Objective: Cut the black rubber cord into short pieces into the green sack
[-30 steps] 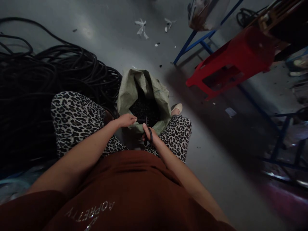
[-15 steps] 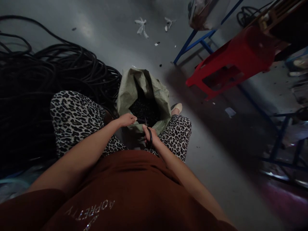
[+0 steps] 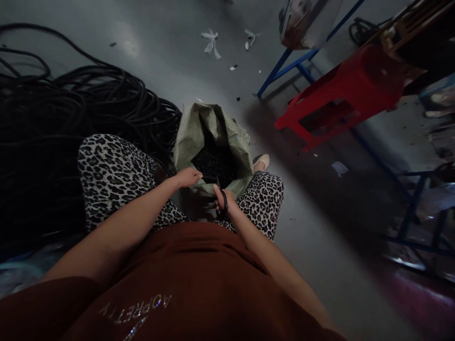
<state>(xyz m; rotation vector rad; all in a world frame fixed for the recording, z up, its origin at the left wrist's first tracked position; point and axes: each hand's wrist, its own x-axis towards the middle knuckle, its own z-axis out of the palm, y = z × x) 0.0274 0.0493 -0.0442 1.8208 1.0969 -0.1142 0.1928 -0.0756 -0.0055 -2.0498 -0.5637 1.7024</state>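
Observation:
Between my knees stands a pale green woven sack [image 3: 185, 130], its mouth wide and dark inside, with many small black pieces [image 3: 213, 163] in it. My left hand [image 3: 190, 177] is closed in a pinch over the sack's near rim; what its fingertips hold is too small and dark to make out. Just to the right, my right hand [image 3: 224, 198] grips scissors [image 3: 225, 202] by their black handles. The blades point away from me over the sack's opening and hardly show against the dark contents.
A big heap of black cable or hose coils [image 3: 117, 94] lies on the left. To the right are a red plastic stool [image 3: 355, 94] on its side and a blue metal frame [image 3: 273, 76]. Plastic scraps [image 3: 211, 42] lie on the grey floor [image 3: 159, 42].
My right hand with the scissors has shifted slightly right, and the blades show less clearly. My left hand stays almost where it was. The whole view has drifted a little.

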